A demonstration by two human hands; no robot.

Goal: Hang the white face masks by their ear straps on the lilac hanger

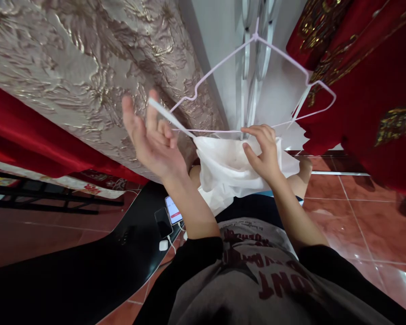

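Observation:
A white garment (230,169) hangs bunched under a pale wire hanger (257,81) in front of me. One of its thin white straps (171,118) runs up to the left and lies across the fingers of my left hand (150,137), whose middle fingers curl round it while the thumb and forefinger stick out. My right hand (262,151) grips the top edge of the white cloth just below the hanger's bottom wire, fingers bent into the fabric.
A gold embroidered drape (88,72) hangs at the left with red fabric (27,135) below it. Red and gold cloth (368,90) hangs at the right. Two phones (169,216) on charger cables lie on a black surface over the red floor tiles (352,221).

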